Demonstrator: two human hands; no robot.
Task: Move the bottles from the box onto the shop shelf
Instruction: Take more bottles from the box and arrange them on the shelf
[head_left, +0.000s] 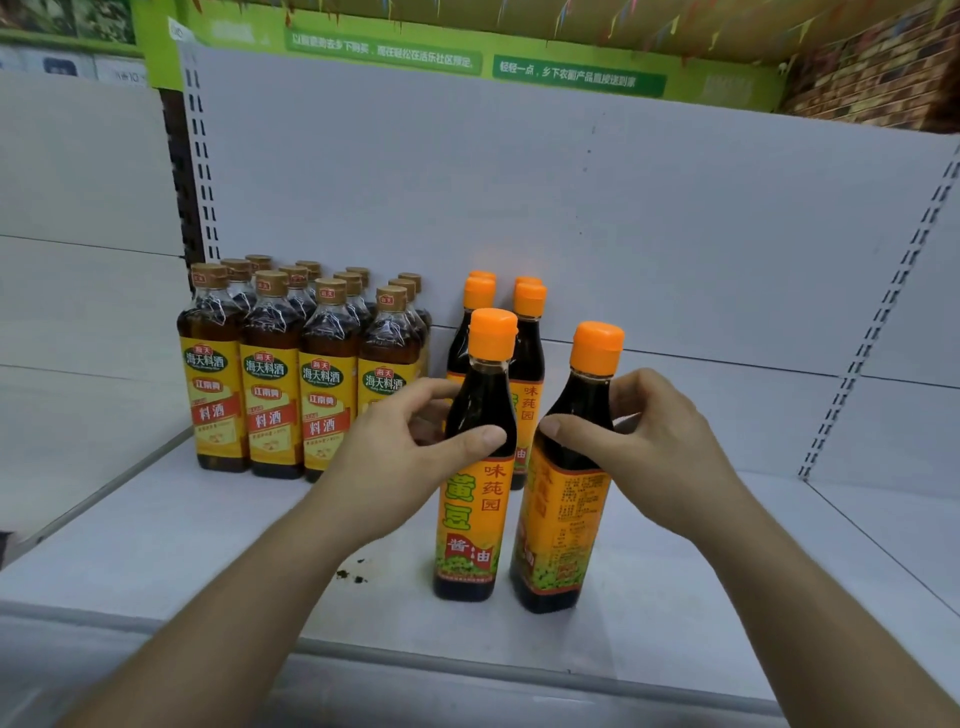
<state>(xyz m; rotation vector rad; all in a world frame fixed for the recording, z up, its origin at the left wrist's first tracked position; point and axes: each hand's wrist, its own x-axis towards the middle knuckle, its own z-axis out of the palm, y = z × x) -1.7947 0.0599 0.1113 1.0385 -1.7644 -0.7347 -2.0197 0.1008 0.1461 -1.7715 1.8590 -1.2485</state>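
Observation:
Two dark soy sauce bottles with orange caps stand near the front of the white shelf (208, 540). My left hand (395, 447) grips the shoulder of the left bottle (475, 519), whose label faces me. My right hand (654, 436) grips the shoulder of the right bottle (566, 519), which is turned so its back label shows and tilts slightly. Behind them stand several more orange-capped bottles (527, 332) close to the back wall. The box is out of view.
A block of several cooking wine bottles (270, 384) with yellow labels and gold caps fills the shelf's left part. Dark specks (350, 574) lie on the shelf in front. The shelf's raised front lip (467, 660) runs below the bottles. Bare shelf extends to the right.

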